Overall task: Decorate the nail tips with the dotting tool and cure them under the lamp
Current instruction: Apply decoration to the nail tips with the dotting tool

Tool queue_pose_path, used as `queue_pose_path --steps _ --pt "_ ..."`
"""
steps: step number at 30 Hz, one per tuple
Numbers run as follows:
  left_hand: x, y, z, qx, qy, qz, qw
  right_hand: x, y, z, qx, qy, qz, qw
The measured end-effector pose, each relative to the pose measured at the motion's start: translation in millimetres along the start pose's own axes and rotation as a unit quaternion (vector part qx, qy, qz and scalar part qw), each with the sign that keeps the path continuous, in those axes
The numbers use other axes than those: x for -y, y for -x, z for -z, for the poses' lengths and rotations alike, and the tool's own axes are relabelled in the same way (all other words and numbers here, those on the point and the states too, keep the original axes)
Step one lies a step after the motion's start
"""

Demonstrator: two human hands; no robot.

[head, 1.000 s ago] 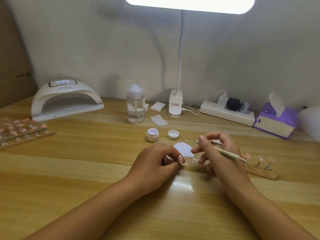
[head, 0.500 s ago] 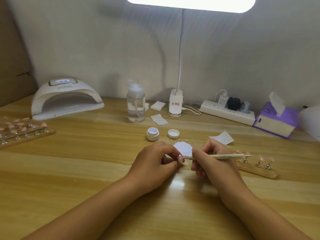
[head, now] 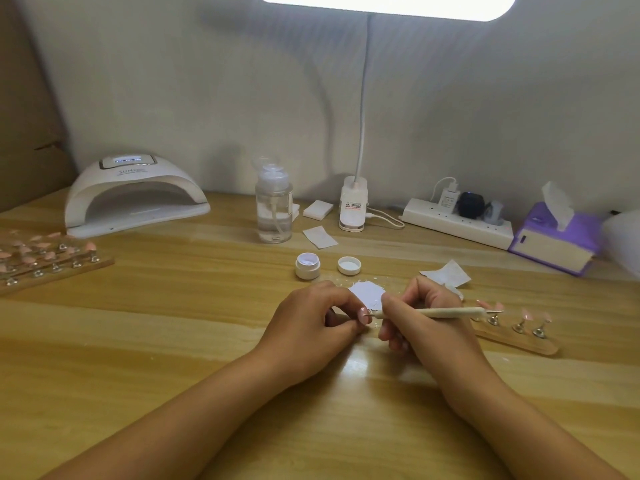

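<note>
1. Head view: the right hand pinches the dotting tool and holds it level. Its tip meets the left hand, fingers curled and pinched together; whatever they hold is hidden.
2. The nail tips stand on a wooden rack just right of the right hand. The curing lamp sits back left.

A pale grey wall backs the wooden table, lit by a bright desk light overhead.
</note>
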State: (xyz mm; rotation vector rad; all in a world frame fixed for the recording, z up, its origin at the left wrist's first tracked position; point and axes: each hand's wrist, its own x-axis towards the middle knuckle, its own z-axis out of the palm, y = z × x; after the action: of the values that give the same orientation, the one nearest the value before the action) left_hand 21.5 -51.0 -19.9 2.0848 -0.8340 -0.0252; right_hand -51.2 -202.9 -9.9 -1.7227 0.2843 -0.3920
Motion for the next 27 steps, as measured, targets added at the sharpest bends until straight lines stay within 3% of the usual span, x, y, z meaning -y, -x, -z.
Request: queue_pose_path --steps 22,27 --pt "2.2 -0.2 -1.4 -0.004 0.003 -0.004 1.0 0.7 -0.1 -1.1 0.003 0.005 0.002 1.0" --pt "1.8 0.2 -0.1 0.0 0.014 -0.001 1.0 5.3 2.4 1.8 -0.021 -0.055 0.01 0.998"
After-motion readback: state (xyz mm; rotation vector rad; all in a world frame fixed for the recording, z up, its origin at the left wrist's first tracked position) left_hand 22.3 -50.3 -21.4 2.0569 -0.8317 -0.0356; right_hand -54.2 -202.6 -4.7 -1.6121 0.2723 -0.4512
